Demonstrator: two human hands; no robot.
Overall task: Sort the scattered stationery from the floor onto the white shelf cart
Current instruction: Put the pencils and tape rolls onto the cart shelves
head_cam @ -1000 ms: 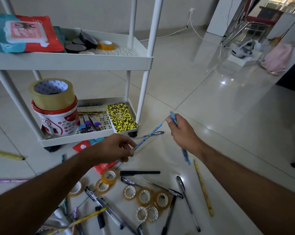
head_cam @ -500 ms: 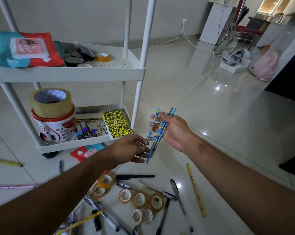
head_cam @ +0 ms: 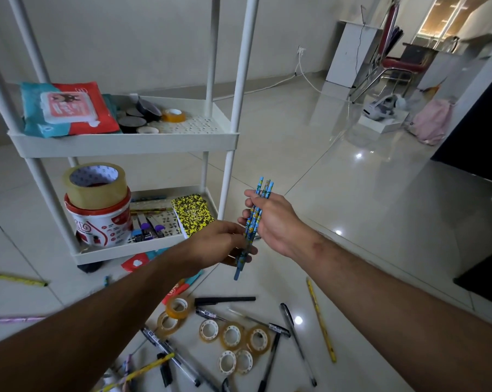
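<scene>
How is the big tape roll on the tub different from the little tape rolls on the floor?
The big roll is wide and tan; the floor rolls are small and see-through amber with white cores. The big roll sits on a tub in the cart; the floor rolls lie loose among pens. There is one big roll but several floor rolls. All lie flat, hole up.

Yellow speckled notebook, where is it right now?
Head view: the yellow speckled notebook lies at the right end of the white shelf cart's bottom tray, beside the staplers, just left of the left hand.
</scene>
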